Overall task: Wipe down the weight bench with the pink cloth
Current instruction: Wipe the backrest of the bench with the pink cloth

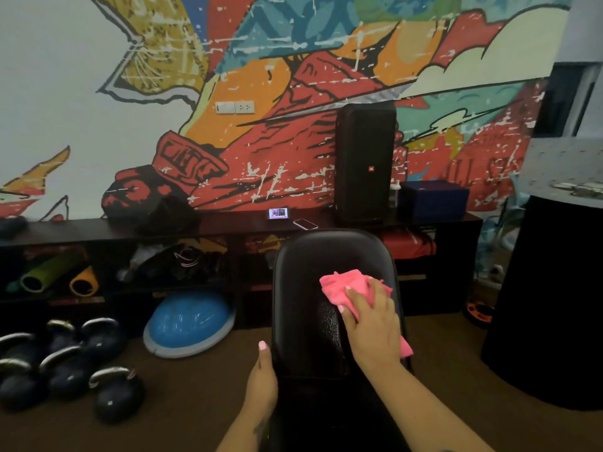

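Pressing the pink cloth (pixel 350 287) flat against the black weight bench (pixel 313 272) pad with my right hand (pixel 372 324), fingers spread over it, right of centre; my left hand (pixel 262 376) rests along the pad's left edge, fingers straight, holding nothing; kettlebells (pixel 65 363) and a blue balance dome (pixel 189 322) sit on the floor to the left
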`<state>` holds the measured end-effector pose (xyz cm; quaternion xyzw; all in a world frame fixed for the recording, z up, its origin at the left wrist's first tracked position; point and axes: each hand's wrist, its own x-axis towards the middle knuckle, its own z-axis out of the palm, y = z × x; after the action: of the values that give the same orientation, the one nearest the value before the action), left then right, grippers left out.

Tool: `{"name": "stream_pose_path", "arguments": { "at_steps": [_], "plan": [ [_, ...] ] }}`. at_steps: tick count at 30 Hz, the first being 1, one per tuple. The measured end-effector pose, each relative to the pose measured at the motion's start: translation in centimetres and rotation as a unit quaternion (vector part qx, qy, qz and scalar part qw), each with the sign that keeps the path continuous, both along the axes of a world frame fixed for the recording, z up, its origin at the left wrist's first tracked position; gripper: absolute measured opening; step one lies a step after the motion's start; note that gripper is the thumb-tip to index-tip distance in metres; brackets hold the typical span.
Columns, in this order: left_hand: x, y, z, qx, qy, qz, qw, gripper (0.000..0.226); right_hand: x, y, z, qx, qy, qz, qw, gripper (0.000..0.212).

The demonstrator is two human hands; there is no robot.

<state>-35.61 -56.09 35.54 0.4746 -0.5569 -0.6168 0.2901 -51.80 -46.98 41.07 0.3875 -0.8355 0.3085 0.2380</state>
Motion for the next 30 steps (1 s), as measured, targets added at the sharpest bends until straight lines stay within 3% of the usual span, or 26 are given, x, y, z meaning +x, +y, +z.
{"name": "stream_pose_path", "arguments": {
  "at_steps": [6, 13, 21, 23, 26, 30],
  "plan": [
    [-1.5, -0.4, -1.1, 0.006, 0.007, 0.041, 0.999, 0.069, -1.6, 0.1, 0.7, 0.037, 0.113, 0.035, 0.992, 0.033],
    [-1.6, 0.0, -1.5, -0.076, -0.003, 0.075, 0.994, 0.063, -3.2, -1.8, 3.6, -0.03, 0.077, 0.038, 0.996, 0.029],
    [-1.6, 0.5, -1.2, -0.104, -0.019, 0.092, 0.99, 0.063, -2.3, -0.6, 2.2, 0.036, 0.122, 0.087, 0.988, 0.041],
    [-1.6, 0.7, -1.2, -0.113, -0.021, 0.095, 0.989, 0.063, -3.2, 0.0, 2.7, 0.028, 0.107, 0.097, 0.989, 0.037],
    [-1.6, 0.8, -0.9, -0.101, -0.017, 0.092, 0.991, 0.062, -4.8, -0.2, 4.9, -0.022, 0.026, 0.02, 0.999, 0.022],
    [-1.7, 0.7, -0.8, -0.088, -0.025, 0.095, 0.991, 0.064, -3.7, -2.0, 6.2, -0.002, -0.042, -0.019, 0.999, 0.026]
  ]
}}
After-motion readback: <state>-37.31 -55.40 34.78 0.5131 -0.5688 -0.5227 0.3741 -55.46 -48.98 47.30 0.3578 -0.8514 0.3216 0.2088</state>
